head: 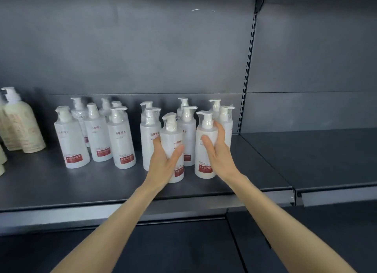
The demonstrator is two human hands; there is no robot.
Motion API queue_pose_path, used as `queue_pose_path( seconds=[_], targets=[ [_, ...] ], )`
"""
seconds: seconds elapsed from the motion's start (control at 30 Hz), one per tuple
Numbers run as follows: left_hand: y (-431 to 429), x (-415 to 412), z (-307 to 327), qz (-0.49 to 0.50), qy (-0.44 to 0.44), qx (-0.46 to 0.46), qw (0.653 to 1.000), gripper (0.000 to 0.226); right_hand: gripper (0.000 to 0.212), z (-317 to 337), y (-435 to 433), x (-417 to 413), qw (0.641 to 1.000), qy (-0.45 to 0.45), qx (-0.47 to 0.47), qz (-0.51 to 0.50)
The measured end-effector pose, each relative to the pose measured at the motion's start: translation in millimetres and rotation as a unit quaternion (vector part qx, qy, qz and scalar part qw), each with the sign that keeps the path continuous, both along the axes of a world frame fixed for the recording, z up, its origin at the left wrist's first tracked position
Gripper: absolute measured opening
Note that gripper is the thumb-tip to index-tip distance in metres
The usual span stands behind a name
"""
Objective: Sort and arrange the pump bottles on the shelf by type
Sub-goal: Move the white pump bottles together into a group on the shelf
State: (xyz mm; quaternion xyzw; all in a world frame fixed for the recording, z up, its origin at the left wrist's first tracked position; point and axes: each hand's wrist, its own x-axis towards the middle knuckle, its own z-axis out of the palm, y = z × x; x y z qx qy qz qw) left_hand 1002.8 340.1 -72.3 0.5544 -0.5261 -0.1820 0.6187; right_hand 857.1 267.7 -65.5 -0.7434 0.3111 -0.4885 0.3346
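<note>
Currently noted: front bottle [171, 134] upright on shelf [61, 187], near the front edge, centre of view. Base at shelf level; standing or just lifted, cannot tell. Gripped low on the body by left hand [161, 166], thumb up the right side of the label, fingers curled round the left side.

Just right of it, across a narrow gap: second bottle [202, 160], upright, same type. Held by right hand [221, 156], thumb laid across the front, fingers wrapped round the right side up to the shoulder.

Both white, with pump tops under clear film and a red label low on the body.

Directly behind, close together: back bottles [188, 128], same white type, two rows deep, all upright. Further left, apart from these: left cluster [95, 134], same type again, loosely grouped.

At far left edge, well apart: cream bottles [20, 128], taller, partly cut off by the frame.

Right of the group: slotted upright [245, 79], then next bay [326, 160], dark grey like the shelf.
</note>
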Motion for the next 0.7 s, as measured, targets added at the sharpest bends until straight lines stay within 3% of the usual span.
queue_pose_path(
  seconds=[0.13, 0.33, 0.53, 0.7],
  targets=[
    [9, 9, -12, -0.009, -0.051, 0.03, 0.998, 0.051, 0.053, -3, 16, -7, 0.999, 0.031, 0.024, 0.004],
    [29, 17, -23, 0.091, -0.198, 0.122, 0.968, 0.061, 0.051, -12, 25, -25, 0.989, 0.134, 0.054, -0.032],
    [56, 13, -20, 0.149, -0.297, 0.141, 0.932, 0.034, 0.05, -2, 33, -51, 0.957, 0.264, 0.047, -0.113],
    [54, -26, 7, 0.084, -0.336, 0.082, 0.934, 0.025, 0.041, 22, 36, -94, 0.941, 0.301, 0.011, -0.155]
  ],
)
